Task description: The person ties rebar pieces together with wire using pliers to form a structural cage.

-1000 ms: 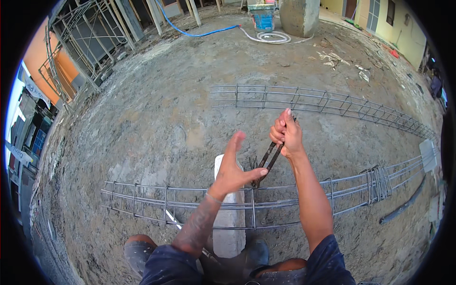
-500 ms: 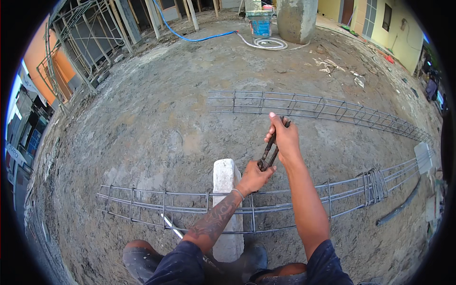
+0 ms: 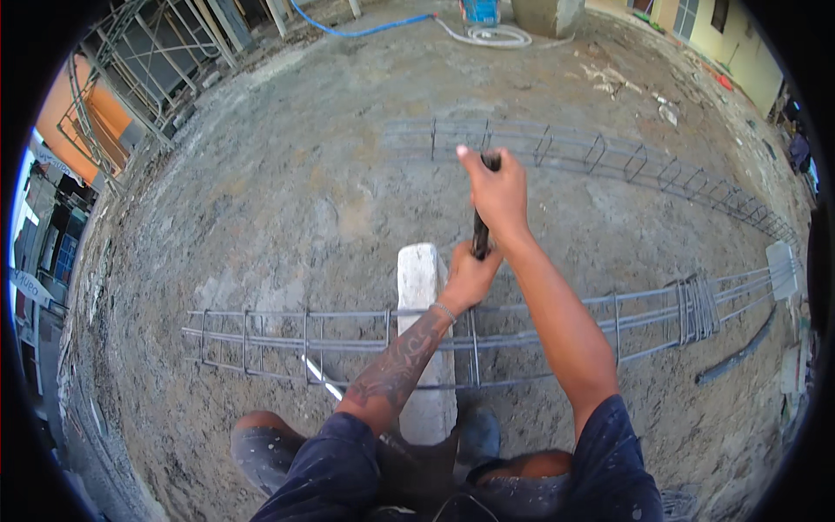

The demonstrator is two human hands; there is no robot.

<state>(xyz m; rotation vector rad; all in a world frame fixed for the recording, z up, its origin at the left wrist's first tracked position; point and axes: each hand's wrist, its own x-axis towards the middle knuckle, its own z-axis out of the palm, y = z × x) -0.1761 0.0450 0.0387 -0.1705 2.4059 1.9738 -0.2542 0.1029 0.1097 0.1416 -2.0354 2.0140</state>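
Observation:
My right hand [image 3: 503, 198] is wrapped round the handles of dark pincers [image 3: 480, 230], its thumb pointing away from me. Just below, my left hand [image 3: 470, 278] is closed at the jaw end of the pincers; whatever lies in its fingers is hidden. Under my forearms a long rebar cage [image 3: 277, 343] with square ties runs from left to right. A pale, upright-edged block [image 3: 419, 277] sits beneath the cage, between my legs. Part of the cage is covered by my arms.
A second rebar cage [image 3: 639, 163] lies farther off. Bundled ties [image 3: 696, 309] hang round the near cage's right part, beside a pale slab [image 3: 782, 271]. A dark bar [image 3: 735, 352] and a white pipe [image 3: 320, 376] rest on rough ground. Hose [image 3: 370, 32] and bucket [image 3: 480, 12] are far away.
The pincers' handles, spread before, are now squeezed together in my right hand. Both hands have moved a little away from me, and the view has tipped down.

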